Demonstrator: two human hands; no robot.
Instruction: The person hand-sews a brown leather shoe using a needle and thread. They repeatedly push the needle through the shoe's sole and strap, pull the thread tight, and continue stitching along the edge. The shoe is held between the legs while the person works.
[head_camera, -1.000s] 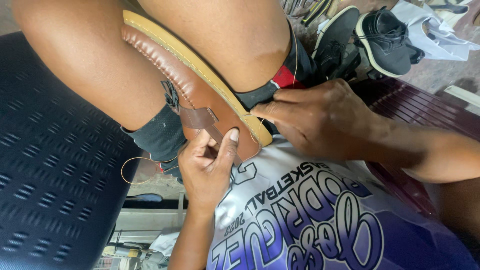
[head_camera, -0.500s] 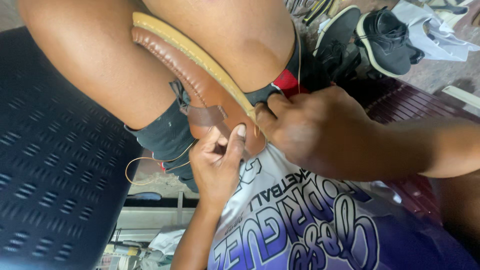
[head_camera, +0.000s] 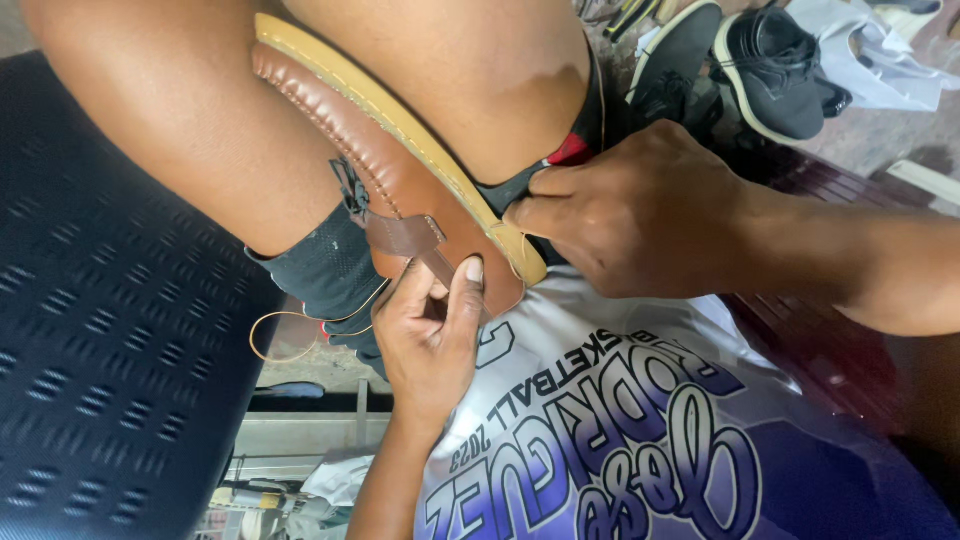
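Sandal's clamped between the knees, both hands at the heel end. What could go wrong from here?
1. The brown sandal is held only by the knees; a hard pull on the strap by the left hand might slip it loose.
2. The thread loop hangs free under the leg and may snag or tangle.
3. The right hand pinches the tan sole edge; whether it holds a tool is hidden, so a jab is possible.
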